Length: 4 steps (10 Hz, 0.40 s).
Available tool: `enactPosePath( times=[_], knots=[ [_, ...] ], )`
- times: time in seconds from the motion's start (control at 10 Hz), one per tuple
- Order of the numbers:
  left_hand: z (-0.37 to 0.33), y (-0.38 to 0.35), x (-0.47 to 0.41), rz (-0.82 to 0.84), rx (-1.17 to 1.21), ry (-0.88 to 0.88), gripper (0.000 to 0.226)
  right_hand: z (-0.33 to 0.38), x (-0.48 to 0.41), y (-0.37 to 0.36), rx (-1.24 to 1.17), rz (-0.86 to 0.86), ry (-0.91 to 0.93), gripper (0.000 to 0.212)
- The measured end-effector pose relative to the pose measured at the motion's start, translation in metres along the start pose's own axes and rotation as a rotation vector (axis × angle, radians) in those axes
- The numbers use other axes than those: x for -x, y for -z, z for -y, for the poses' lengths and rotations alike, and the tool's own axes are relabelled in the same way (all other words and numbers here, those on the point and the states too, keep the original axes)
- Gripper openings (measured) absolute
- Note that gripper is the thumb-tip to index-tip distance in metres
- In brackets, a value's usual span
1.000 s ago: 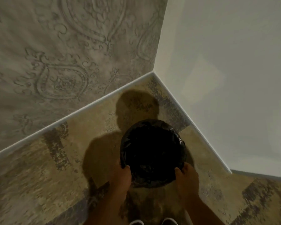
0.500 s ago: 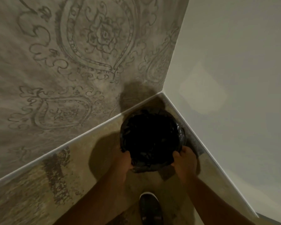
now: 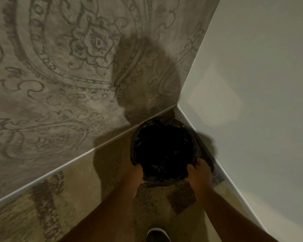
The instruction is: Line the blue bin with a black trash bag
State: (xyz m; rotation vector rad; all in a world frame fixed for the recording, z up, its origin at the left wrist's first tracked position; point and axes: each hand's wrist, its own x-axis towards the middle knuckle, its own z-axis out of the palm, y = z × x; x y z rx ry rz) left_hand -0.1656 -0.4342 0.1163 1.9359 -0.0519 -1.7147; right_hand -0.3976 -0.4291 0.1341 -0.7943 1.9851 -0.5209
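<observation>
A round bin stands in the floor corner, its rim and inside covered by a crumpled black trash bag [image 3: 164,149]. No blue of the bin shows from above. My left hand [image 3: 135,173] grips the near left rim over the bag. My right hand [image 3: 198,173] grips the near right rim the same way. Both thumbs hook inside the opening. The bin's far edge sits close to the skirting where the two walls meet.
A patterned grey wall [image 3: 59,67] rises on the left and a plain white wall [image 3: 252,84] on the right, both with white skirting. The mottled tan floor [image 3: 77,198] lies below. The toe of a shoe [image 3: 157,234] shows at the bottom edge.
The bin, held in both hands, has moved away from me into the corner between the walls. My view has come closer to the walls. Both grips are unchanged.
</observation>
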Motion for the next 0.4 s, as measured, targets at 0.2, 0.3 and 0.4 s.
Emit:
enactPosePath(
  times=[0.2,0.3,0.4],
  knots=[
    [0.0,-0.001,-0.01,-0.065,0.005,0.065,0.054,-0.004,-0.006,0.003,-0.07,0.093,-0.064,0.016],
    [0.001,0.003,0.002,-0.081,-0.035,0.047,0.057,0.0,-0.001,0.008,-0.045,0.144,-0.083,0.028],
    [0.007,0.01,0.012,-0.012,-0.059,0.046,0.066,0.009,0.011,0.016,0.026,0.13,-0.069,0.037]
  ],
)
